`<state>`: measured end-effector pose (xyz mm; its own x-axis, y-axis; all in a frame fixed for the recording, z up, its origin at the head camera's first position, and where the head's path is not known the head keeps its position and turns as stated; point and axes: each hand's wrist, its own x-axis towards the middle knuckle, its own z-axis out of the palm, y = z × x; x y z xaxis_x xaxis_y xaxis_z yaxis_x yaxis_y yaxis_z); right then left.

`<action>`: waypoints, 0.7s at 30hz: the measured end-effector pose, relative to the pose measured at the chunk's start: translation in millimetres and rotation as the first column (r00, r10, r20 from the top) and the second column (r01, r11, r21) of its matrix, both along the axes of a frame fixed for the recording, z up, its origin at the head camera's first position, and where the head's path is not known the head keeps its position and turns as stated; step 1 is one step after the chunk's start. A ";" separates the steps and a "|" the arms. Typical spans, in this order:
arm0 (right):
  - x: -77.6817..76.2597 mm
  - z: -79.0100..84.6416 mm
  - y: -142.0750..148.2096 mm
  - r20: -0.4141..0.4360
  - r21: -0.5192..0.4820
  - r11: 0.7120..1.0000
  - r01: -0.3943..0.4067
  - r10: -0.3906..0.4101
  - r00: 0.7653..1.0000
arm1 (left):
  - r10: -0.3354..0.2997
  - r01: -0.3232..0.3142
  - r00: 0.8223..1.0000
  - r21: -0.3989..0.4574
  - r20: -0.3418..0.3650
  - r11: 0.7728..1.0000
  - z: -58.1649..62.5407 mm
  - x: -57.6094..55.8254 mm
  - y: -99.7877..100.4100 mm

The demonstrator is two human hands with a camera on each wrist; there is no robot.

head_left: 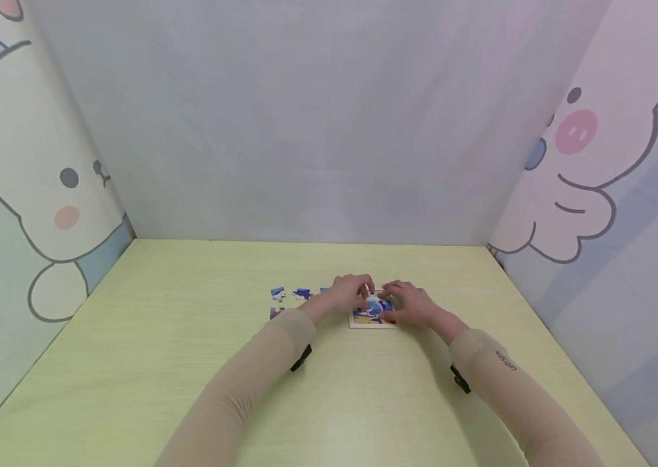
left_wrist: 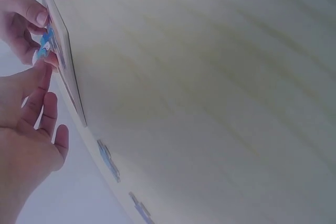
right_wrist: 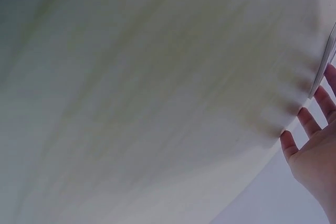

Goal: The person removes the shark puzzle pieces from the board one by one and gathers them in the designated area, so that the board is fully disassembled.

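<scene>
A small jigsaw puzzle (head_left: 372,320) in a pale rectangular tray lies in the middle of the table, its picture blue, white and yellow. Over its upper part my left hand (head_left: 350,292) pinches a blue and white puzzle piece (left_wrist: 45,44) between thumb and fingertips. From the right, my right hand (head_left: 413,303) reaches over the tray's edge, thumb low and fingers spread above. In the right wrist view, several fingertips of the right hand (right_wrist: 315,148) touch down beside the tray. The piece is partly hidden by fingers.
Loose puzzle pieces lie left of the tray, among them a blue and white piece (head_left: 278,294), a dark blue piece (head_left: 302,294) and one (head_left: 277,312) partly covered by the left sleeve. A pale curtain (head_left: 317,130) stands behind the table (head_left: 189,279).
</scene>
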<state>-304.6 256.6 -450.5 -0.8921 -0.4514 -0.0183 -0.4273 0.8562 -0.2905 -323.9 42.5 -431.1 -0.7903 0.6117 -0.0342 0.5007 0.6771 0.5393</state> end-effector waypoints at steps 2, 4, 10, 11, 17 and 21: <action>0.0 -0.1 -0.1 -0.003 -0.002 1.000 -0.001 0.001 1.000 | -0.002 0.002 1.000 0.012 -0.009 1.000 -0.2 -0.7 0.0; -0.2 -0.6 -0.3 0.006 -0.006 1.000 0.007 -0.007 1.000 | -0.002 0.002 1.000 0.023 -0.008 1.000 -0.2 -1.0 -0.4; 0.1 -0.9 -0.7 0.015 -0.014 1.000 0.020 -0.020 1.000 | -0.003 0.002 1.000 0.053 0.017 0.999 3.6 -1.8 -5.6; 0.4 -0.6 -0.7 0.013 -0.014 1.000 0.019 -0.019 1.000 | -0.009 0.008 1.000 0.055 0.014 0.998 4.9 -2.1 -6.9; 0.5 -0.2 -1.3 0.029 -0.002 1.000 0.030 -0.030 0.999 | -0.053 0.053 0.999 0.057 -0.004 0.997 16.1 -1.4 -16.4; 0.4 -0.3 -1.6 0.033 -0.004 0.999 0.032 -0.032 0.999 | -0.061 0.059 0.998 0.086 0.021 0.995 26.2 1.2 -24.4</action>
<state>-304.2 255.0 -450.8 -0.9049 -0.4231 -0.0463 -0.3899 0.8678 -0.3081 -322.7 18.1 -404.9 -0.7519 0.6593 0.0020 0.5253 0.5972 0.6062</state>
